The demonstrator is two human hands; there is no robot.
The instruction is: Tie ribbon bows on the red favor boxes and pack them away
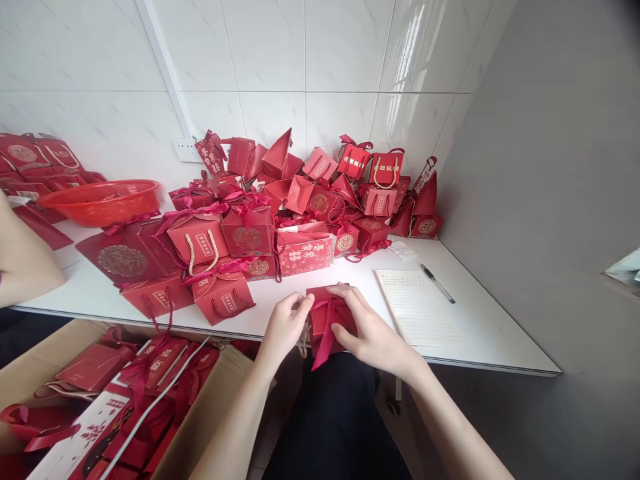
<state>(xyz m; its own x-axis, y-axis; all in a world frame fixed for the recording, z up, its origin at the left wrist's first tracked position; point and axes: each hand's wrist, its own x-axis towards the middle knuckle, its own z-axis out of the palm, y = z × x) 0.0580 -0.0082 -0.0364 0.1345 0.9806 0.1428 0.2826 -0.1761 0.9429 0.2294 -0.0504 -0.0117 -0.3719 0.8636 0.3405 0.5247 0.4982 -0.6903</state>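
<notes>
Back of the white surface (480,333): a loose pile of red gift boxes (300,200) against the tiled wall, many with cord handles and ribbons, some tipped over. The pile's front row lies just behind our working spot. Far left: a red plastic basket (100,200). Right of us: a lined notepad (417,307), with a pen (437,283) lying at its far corner. Below the surface's front edge, left: an open carton (220,393) holding more red packaging. Another person's arm (25,260) shows at the left border.

The small red box (330,313) sits at the near edge of the surface, overhanging it. It is dark red, with a darker ribbon (325,340) tied across the top, one tail hanging down in front.

Our left hand (285,327) pinches the box's upper left edge, fingers closed on it. Our right hand (370,330) clamps the right side, fingers curled over the top by the ribbon.
</notes>
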